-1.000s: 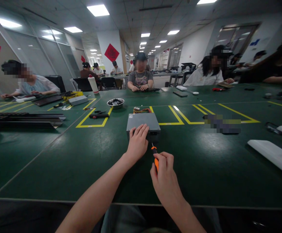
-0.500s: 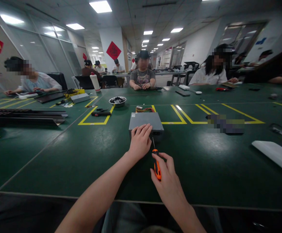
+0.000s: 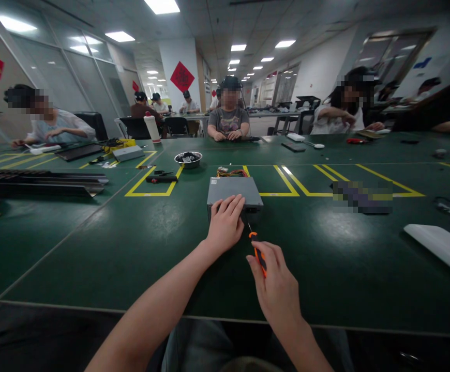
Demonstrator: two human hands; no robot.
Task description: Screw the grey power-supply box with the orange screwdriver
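While the green table [image 3: 163,274] spreads out on every side of the grey metal box [image 3: 236,189], a person in a grey T-shirt [image 3: 228,123] sits at its opposite side, beyond the box. Long dark metal rails [image 3: 50,187] lie well to the left of the box, and a long white object [image 3: 440,247] lies well to its right. The box itself sits flat on the table in front of the wearer. Over its near edge the left hand [image 3: 227,222] is laid, fingers stretched across the top and slightly apart. The right hand [image 3: 279,279] is nearer the wearer than the box. A metal bowl [image 3: 189,166] stands beyond the box to its left, and coloured wires [image 3: 231,173] bunch just behind its far edge. The orange-and-black screwdriver [image 3: 257,253] is clamped between the right thumb and fingers, its slim shaft pointing at the box's near face; I cannot tell whether the tip touches.
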